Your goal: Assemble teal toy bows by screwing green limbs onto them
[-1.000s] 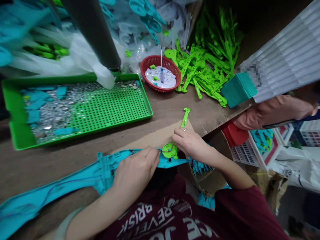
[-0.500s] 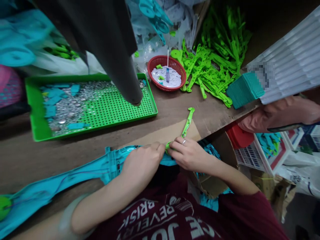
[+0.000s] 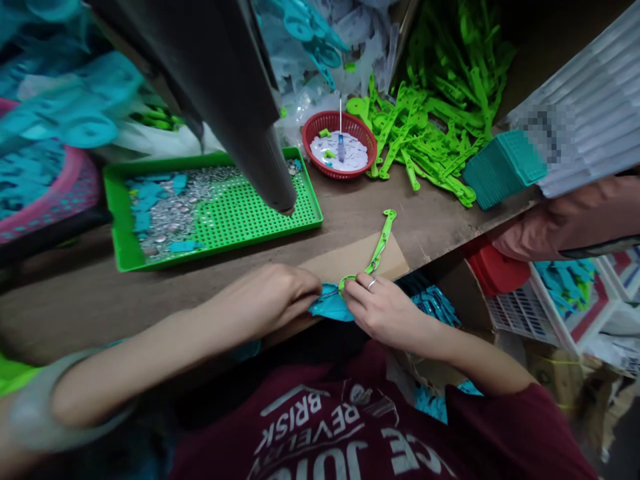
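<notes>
Pinches green strip (image 3: 385, 240) in nearly closed right hand (image 3: 383, 307), over blue piece (image 3: 333, 305) at surface (image 3: 345, 217) edge; curls left hand (image 3: 267, 297) nearby, cannot tell on what; could slip through uneven pulling

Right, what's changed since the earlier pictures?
The left hand has moved left and away from the body; most of the blue part is now hidden. The right hand has shifted onto the green part's round end. The green tray and red basket stayed put.
</notes>
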The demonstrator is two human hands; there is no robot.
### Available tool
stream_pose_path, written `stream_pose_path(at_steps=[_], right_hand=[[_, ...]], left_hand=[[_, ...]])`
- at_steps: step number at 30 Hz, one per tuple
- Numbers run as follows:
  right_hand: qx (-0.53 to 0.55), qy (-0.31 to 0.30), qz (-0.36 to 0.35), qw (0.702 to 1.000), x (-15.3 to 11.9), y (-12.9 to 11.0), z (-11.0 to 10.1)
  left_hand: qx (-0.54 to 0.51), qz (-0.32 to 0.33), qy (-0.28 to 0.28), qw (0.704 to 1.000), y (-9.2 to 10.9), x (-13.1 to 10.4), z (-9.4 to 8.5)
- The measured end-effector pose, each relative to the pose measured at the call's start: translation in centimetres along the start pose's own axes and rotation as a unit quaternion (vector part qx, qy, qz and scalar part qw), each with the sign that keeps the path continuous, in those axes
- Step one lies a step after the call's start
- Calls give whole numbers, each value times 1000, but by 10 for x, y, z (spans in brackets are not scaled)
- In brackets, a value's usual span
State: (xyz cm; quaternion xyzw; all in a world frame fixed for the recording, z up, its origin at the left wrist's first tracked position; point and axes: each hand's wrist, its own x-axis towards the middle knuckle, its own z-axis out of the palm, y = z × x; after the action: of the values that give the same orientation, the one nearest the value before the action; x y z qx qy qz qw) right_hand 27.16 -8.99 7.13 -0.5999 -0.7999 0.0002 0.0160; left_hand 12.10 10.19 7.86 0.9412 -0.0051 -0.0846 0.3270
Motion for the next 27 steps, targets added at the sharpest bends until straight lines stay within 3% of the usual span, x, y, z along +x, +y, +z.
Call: stream_pose_path(at_steps=[7,14,18,24,27], right_hand=[[0,-2,7,1000,-1,-1,1],[1,7,10,1000,0,-1,0],[3,0,10,1000,-1,-1,0],[7,-2,9,1000,-2,-2,-1],[7,-11,7,1000,-1,-1,-2]], left_hand=[[57,36,-102,993,-5,22,-18],[57,3,-140,989,9,31,-24],[68,-23,-131,989,11,27,-30],[36,10,-74,997,1,3,-47],[-8,66,-82,994,6,-4,-43]])
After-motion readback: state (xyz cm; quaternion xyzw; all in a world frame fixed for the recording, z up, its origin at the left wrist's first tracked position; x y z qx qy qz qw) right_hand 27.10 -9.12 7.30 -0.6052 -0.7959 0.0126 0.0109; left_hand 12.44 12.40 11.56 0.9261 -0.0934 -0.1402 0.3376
